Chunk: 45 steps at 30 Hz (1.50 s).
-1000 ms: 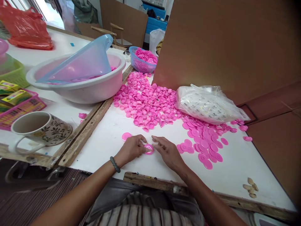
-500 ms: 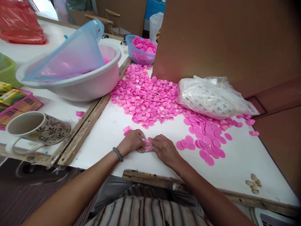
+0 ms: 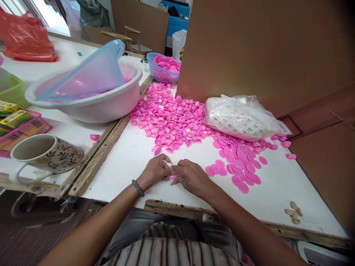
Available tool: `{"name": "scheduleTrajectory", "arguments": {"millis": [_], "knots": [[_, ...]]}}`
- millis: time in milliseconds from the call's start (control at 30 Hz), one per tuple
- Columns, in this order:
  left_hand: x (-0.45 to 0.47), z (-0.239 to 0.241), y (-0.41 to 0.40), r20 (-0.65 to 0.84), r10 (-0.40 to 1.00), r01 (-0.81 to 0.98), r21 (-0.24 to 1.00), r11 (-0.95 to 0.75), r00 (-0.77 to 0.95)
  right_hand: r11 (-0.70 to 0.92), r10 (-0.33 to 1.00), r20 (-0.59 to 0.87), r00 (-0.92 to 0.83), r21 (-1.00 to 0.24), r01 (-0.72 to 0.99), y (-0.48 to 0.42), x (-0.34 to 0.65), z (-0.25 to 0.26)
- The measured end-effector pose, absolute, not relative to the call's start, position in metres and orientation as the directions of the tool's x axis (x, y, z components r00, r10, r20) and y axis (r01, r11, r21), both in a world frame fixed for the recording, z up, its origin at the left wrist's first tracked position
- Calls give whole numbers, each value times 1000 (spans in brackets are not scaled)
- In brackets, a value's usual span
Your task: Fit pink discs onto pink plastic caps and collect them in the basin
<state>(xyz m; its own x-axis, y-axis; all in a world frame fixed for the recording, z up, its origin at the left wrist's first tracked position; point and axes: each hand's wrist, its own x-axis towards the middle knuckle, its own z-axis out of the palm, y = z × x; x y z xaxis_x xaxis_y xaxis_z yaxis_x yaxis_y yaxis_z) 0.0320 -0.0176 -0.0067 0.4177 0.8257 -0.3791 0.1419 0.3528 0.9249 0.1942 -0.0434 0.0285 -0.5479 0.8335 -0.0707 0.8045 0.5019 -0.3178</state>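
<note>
My left hand (image 3: 157, 170) and my right hand (image 3: 190, 173) meet over the white table (image 3: 116, 162). Between their fingertips they pinch a small pink plastic piece (image 3: 175, 176), mostly hidden, so its shape does not show fully. A green bead bracelet (image 3: 138, 187) circles my left wrist. Just beyond my hands spreads a heap of small pink cups (image 3: 173, 118). To the right of my right hand lie a small group of flat pink discs (image 3: 216, 169) and a larger pile of discs (image 3: 241, 162), partly overlapping.
A white basin (image 3: 94, 107) with a blue scoop-like container (image 3: 91, 74) stands left, near a floral mug (image 3: 61, 155). At the back are a blue basket (image 3: 163, 75) and a cardboard panel (image 3: 235, 48). A plastic bag (image 3: 244, 116) and peanuts (image 3: 294, 212) lie right.
My hands stay together, and the pink piece between them is now tilted more edge-on. The pink piece just beyond my left hand no longer shows there. The view has shifted slightly.
</note>
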Motion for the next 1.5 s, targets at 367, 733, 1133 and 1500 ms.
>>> {"name": "scheduleTrajectory", "arguments": {"millis": [367,733,1133,1500], "knots": [[40,-9,-18,-458,838,200,888,414,296,453,871,-155,-466,-111,885,-44,183,30],[12,12,-16,278,947,757,580,-301,163,208,975,2,-221,-346,915,-59,177,17],[-7,-3,-26,343,809,711,390,-585,477,223,953,249,-173,-191,956,-78,244,21],[-27,-12,-20,280,862,806,318,-499,423,377,925,138,-355,-201,904,-58,231,-1]]}}
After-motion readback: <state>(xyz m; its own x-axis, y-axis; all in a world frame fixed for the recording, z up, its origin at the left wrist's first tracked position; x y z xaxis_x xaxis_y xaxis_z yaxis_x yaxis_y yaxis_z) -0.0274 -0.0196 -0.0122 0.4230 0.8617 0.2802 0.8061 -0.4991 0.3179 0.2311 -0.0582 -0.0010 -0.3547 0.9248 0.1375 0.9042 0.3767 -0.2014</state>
